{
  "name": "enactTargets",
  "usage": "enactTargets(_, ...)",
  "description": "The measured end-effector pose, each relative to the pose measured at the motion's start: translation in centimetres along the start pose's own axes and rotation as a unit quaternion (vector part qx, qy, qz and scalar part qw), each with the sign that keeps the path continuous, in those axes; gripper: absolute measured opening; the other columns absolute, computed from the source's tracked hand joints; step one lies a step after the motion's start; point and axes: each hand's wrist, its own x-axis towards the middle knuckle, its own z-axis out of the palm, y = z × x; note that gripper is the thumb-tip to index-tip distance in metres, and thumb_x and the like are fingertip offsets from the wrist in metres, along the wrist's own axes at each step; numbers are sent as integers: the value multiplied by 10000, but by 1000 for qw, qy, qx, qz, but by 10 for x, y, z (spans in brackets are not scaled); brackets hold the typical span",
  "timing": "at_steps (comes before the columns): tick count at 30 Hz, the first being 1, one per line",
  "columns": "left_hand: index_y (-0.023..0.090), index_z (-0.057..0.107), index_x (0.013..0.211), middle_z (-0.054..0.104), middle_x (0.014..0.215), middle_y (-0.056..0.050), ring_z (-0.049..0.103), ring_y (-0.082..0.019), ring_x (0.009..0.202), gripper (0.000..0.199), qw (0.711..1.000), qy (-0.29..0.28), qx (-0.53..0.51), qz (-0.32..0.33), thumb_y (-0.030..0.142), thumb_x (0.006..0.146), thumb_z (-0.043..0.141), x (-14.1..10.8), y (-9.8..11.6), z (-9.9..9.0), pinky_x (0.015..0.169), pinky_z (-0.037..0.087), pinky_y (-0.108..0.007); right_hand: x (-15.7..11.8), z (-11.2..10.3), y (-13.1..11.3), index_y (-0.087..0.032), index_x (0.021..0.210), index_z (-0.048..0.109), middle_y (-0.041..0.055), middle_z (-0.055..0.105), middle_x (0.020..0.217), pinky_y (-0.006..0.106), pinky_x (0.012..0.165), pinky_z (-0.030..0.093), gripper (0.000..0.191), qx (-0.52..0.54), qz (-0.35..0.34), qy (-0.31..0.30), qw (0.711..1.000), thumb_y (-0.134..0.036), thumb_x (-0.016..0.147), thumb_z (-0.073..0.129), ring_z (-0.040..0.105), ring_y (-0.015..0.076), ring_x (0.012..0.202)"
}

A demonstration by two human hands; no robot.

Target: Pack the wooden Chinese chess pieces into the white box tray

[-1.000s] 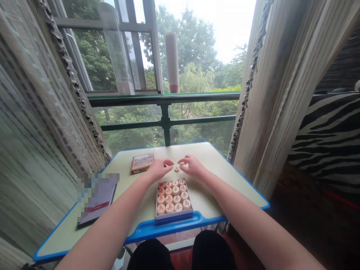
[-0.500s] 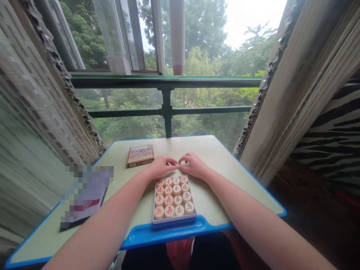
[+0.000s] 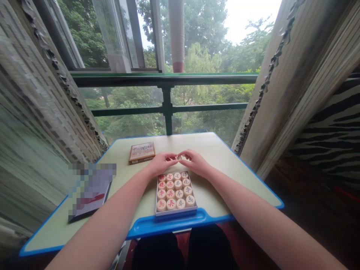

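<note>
My left hand point(image 3: 162, 163) and my right hand point(image 3: 196, 162) meet over the table, just beyond an open box point(image 3: 176, 213) of Chinese chess pieces. Both hands are closed, fingertips and thumbs around a small round Chinese chess piece point(image 3: 179, 158) with a dark character on its face. Fingers cover its sides, and I cannot tell whether other pieces are stacked behind it. Inside the box, wooden discs point(image 3: 171, 194) lie in neat rows, red characters on the left and dark ones on the right. The box's far edge lies close to my wrists.
A flat brown box point(image 3: 142, 150) with a printed top lies beyond my left hand. A dark-edged, partly blurred flat object point(image 3: 95, 191) lies left of my forearm. The pale table point(image 3: 225, 187) has a blue rim, with a railing point(image 3: 208, 79) and curtains point(image 3: 270, 82) around it.
The fingers have arched more around the chess piece, and its marked face now shows more clearly between them. The view has shifted slightly; the box stays in place on the table.
</note>
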Motion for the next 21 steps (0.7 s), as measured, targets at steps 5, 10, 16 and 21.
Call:
enactTargets(5, 137, 682, 980, 699, 940, -81, 616, -188, 777, 366, 999, 39, 3, 13, 370, 701, 637, -2, 3, 1, 750, 480, -299, 1, 1, -1, -171, 971, 631, 3, 546, 721, 246, 630, 387, 261, 1, 17, 18, 1000, -300, 746, 608, 469, 116, 660)
enactTargets(10, 159, 706, 941, 713, 925, -59, 633, -202, 825, 315, 999, 34, 0, 39, 368, 723, 617, -4, 5, 0, 772, 478, -286, 0, -2, -4, -164, 918, 663, 8, 568, 692, 238, 605, 380, 242, -2, 20, 11, 1000, -336, 770, 583, 474, 111, 632)
enactTargets(16, 146, 717, 925, 720, 906, -63, 645, -220, 844, 336, 998, 48, -15, 47, 391, 716, 618, -7, 7, 0, 758, 484, -282, -4, -5, -9, -155, 886, 675, 6, 579, 643, 235, 562, 371, 282, 27, 45, 11, 999, -391, 766, 579, 469, 110, 586)
enactTargets(21, 134, 719, 917, 720, 900, -73, 646, -219, 844, 348, 997, 57, -23, 51, 397, 709, 627, -8, 7, 1, 754, 482, -280, -5, -5, -12, -138, 878, 663, 20, 610, 677, 245, 576, 390, 329, 74, 75, -2, 994, -430, 753, 578, 504, 120, 606)
